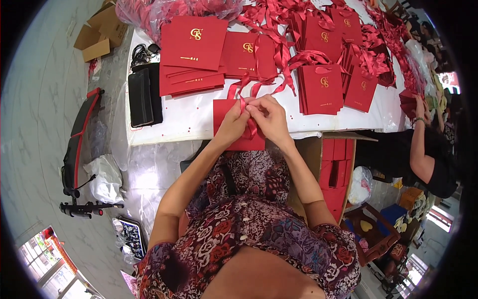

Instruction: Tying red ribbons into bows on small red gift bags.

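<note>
A flat red paper gift bag (253, 143) lies at the table's front edge under both my hands, partly reaching past the edge. My left hand (233, 123) is closed over the bag's middle, with thumb and fingers pinching a red ribbon (243, 103). My right hand (270, 118) meets it from the right, thumb and fingertips closed on the same ribbon. A ribbon loop hangs down over the bag between the hands. Where exactly the ribbon crosses is hidden by my fingers.
Stacks of red bags (193, 45) stand at the back left, with ribboned bags (322, 89) to the right. A black phone case (141, 97) lies at the left. An open carton (311, 167) holds red pieces below the edge. Another person's arm (419, 144) reaches in at far right.
</note>
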